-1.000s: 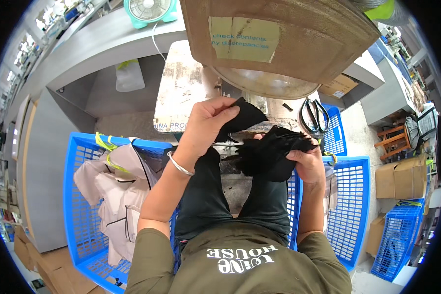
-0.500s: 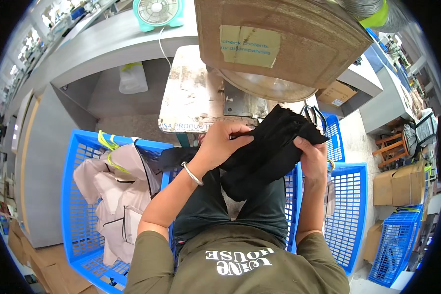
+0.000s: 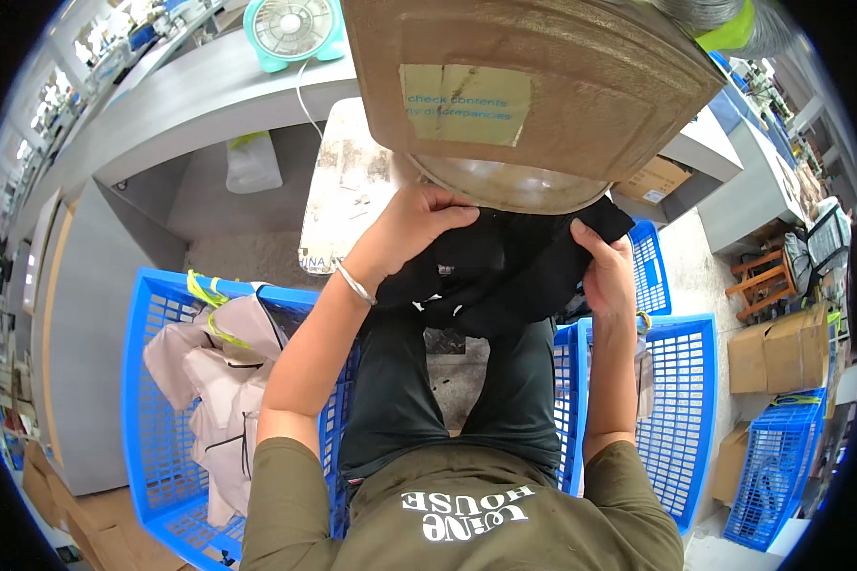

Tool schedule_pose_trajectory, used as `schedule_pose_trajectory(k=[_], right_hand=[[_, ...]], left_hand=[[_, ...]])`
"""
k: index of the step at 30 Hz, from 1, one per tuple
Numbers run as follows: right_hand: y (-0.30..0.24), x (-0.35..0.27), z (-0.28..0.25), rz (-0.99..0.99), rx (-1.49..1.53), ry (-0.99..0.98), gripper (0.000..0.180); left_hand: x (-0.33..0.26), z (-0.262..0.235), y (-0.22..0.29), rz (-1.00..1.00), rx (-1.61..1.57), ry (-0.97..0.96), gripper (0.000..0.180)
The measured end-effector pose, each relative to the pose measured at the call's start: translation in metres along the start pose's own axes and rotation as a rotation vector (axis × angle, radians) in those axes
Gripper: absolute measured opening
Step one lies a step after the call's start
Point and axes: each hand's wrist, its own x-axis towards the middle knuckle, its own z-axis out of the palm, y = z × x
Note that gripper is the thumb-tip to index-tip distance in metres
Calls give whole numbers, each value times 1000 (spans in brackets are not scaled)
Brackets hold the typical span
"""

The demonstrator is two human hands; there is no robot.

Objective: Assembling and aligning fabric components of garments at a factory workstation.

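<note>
Both hands hold a black garment point(image 3: 505, 271) raised in front of me, above my lap. My left hand point(image 3: 414, 224) grips its upper left part, with a metal bangle on the wrist. My right hand point(image 3: 605, 271) grips the right edge. The top of the garment is hidden under a brown cardboard-covered lamp hood point(image 3: 524, 86) that hangs just above it. A worn white work surface point(image 3: 343, 190) lies behind the garment.
A blue plastic basket point(image 3: 152, 381) at my left holds pale garments point(image 3: 219, 381). Another blue basket point(image 3: 686, 419) stands at my right, more at far right. A grey bench point(image 3: 181, 105) with a teal fan point(image 3: 295, 29) runs across the back. Cardboard boxes point(image 3: 781, 352) sit right.
The garment has been lifted from lap height and gathered up toward the lamp hood. Both hands moved up and away from me with it.
</note>
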Motion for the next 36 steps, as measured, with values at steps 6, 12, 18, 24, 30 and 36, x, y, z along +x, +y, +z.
schedule_pose_trajectory(k=[6,12,18,24,30,36], right_hand=[[-7,9,2,69,62,27,28],[-12,11,8,42,79,29,29],[-8,13,9,10,86,52,29],[-23,0,5,-37,15,113,31],[-24,-56,-20,196,-57,-179,39],[-15,-78,23,14,-159,-275,28]], left_hand=[[10,-5,6,-26,-152,-10,39],[15,-6,6,62,-339,76,40],[27,-8,0,31,-397,90,42],[10,-34,6,145,-508,374,22],[-43,-8,-6,43,-432,221,15],[-53,32,0,22,-411,140,20]])
